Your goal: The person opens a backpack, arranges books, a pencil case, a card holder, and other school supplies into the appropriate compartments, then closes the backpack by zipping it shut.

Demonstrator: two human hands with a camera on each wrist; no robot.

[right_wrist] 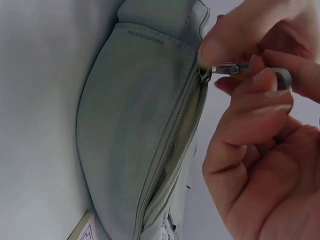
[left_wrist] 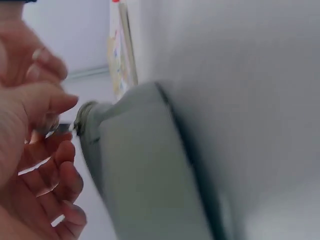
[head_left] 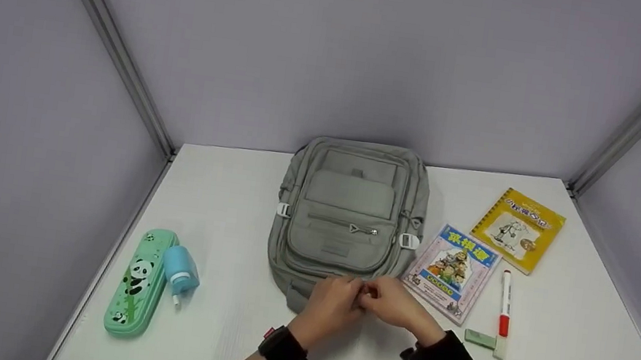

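Observation:
A grey backpack lies flat on the white table, front pocket up. Both hands meet at its near edge. My left hand pinches a small metal zipper pull by the bag's corner. My right hand touches it from the right, fingers curled and pinching a zipper pull. In the right wrist view the zipper seam of the bag gapes slightly below the pull. The pulls themselves are hidden under the fingers in the head view.
Left of the bag lie a green panda pencil case and a small blue bottle-like item. On the right are two books, a red-and-white marker and a green eraser. Lilac walls enclose the table.

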